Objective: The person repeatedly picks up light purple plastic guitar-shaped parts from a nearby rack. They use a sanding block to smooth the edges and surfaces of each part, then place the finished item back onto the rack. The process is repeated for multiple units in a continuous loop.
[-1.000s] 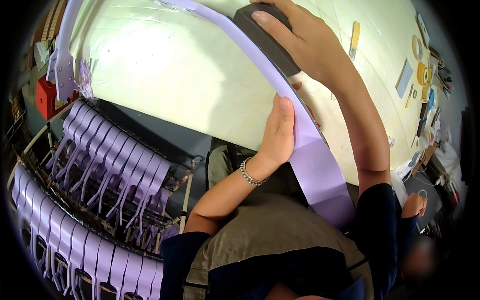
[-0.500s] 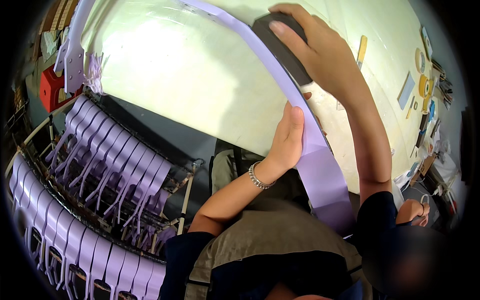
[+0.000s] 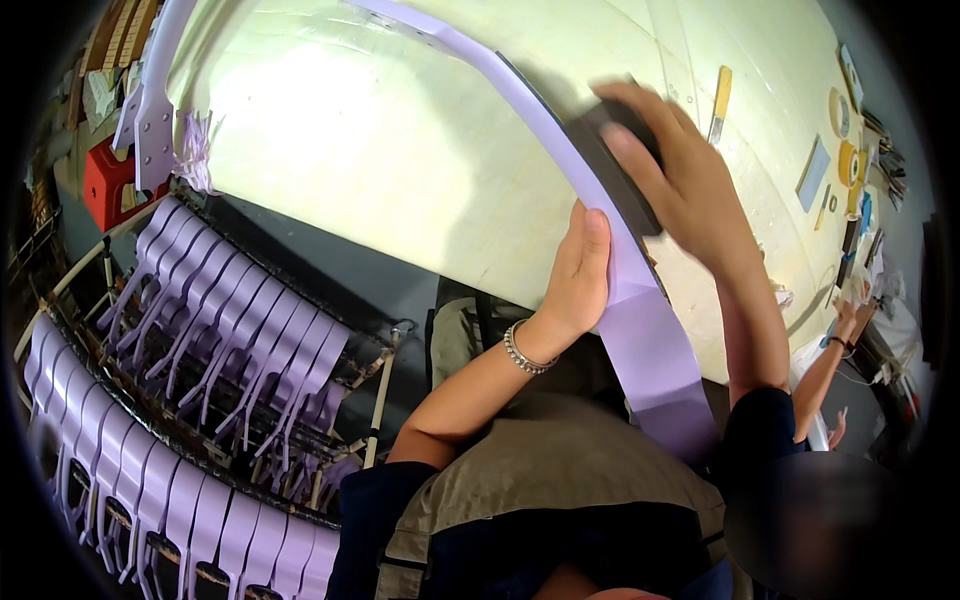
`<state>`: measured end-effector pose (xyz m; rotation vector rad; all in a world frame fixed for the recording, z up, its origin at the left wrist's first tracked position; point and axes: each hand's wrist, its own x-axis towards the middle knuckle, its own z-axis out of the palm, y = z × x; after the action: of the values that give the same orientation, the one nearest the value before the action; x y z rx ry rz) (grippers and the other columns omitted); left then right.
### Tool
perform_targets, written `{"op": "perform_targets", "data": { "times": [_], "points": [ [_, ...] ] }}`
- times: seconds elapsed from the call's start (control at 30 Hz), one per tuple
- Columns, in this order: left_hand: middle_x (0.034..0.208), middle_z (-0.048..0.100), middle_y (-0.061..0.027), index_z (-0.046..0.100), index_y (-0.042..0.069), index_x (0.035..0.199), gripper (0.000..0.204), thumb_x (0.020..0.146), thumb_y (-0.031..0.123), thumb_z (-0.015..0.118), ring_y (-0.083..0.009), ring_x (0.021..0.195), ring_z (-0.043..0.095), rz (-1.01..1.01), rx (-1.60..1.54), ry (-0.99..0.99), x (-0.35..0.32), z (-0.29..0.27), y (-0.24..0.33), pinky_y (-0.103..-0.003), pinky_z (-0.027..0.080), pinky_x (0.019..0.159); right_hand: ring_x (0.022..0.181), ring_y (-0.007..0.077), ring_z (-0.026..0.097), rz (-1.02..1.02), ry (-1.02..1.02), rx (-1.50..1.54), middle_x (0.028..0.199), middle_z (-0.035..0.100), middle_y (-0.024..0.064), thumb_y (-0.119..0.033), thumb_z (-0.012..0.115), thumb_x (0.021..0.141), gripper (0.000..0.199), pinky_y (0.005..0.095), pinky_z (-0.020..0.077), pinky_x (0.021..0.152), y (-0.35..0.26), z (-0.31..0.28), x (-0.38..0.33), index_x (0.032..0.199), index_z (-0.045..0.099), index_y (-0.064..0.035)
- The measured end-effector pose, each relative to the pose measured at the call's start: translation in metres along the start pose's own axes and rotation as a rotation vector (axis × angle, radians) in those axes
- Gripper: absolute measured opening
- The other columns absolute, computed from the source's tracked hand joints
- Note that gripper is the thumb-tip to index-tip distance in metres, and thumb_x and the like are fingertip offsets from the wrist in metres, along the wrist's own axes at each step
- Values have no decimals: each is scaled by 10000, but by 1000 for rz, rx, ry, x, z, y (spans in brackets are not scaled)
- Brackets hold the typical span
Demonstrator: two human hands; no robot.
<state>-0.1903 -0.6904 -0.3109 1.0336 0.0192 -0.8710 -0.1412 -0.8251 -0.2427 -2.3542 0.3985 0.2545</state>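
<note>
A long lilac strip point(image 3: 520, 100) lies across the pale table point(image 3: 400, 150) and hangs over its near edge toward me. My left hand point(image 3: 578, 270) lies flat against the strip's left side near the table edge, fingers together, a bead bracelet on the wrist. My right hand point(image 3: 680, 175) presses a dark grey block point(image 3: 622, 150) down on the strip, fingers spread over the block's top.
Racks of several hanging lilac strips point(image 3: 230, 330) fill the lower left. A red box point(image 3: 105, 180) and another lilac strip point(image 3: 155, 110) sit at the far left. Small tools and yellow pieces point(image 3: 722, 95) lie on the table's right side. Another person's hand point(image 3: 850, 320) shows at right.
My right hand has slid the dark block along the strip toward me. My left hand has shifted a little with it along the strip's edge.
</note>
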Motion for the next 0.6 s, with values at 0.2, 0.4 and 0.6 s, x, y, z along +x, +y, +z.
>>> {"op": "perform_targets", "data": {
  "times": [0.2,0.4,0.6],
  "points": [
    [904,561,-115,319,8,1287,570,985,469,173,-204,791,619,11,37,17,0,-2,-11,-321,502,713,882,329,620,11,13,65,974,612,154,-400,522,890,380,364,484,756,9,2,-7,1200,535,-180],
    [850,569,-98,288,-40,1305,566,980,423,314,-191,773,613,-80,-40,0,-6,4,-2,-297,484,715,850,183,569,12,26,225,917,611,107,-417,375,962,487,289,448,794,-30,-2,70,1185,497,-2],
    [849,577,-110,328,-76,1259,596,914,365,535,-209,766,625,183,347,-90,3,35,65,-305,486,699,1106,165,494,-23,342,406,1197,550,106,-457,414,945,507,265,341,968,42,-77,19,1252,501,-63]
  ]
}}
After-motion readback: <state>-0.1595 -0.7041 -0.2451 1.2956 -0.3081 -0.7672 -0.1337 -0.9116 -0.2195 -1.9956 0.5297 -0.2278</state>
